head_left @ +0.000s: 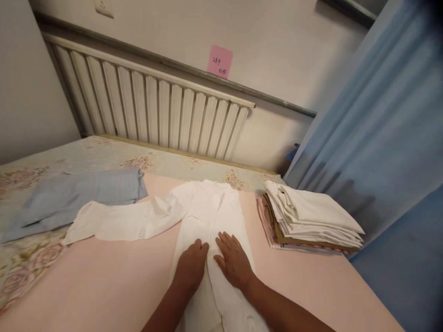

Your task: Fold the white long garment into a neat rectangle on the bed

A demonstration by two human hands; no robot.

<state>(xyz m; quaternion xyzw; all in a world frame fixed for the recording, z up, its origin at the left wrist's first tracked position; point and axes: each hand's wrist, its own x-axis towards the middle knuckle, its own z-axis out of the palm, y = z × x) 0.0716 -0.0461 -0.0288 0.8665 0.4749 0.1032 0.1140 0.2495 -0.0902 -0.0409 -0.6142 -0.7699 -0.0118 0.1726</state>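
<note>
Resting flat on the white shirt (216, 210), the right hand (235, 262) has straight, slightly parted fingers; the left hand (192, 263) curls at the front edge, its pinch unclear. Uneven pressure could drag creases across the pink surface (114, 272).

Left hand (192, 263) curled, right hand (234, 260) flat

Head view, forward and down, above hands (235, 263)
</note>
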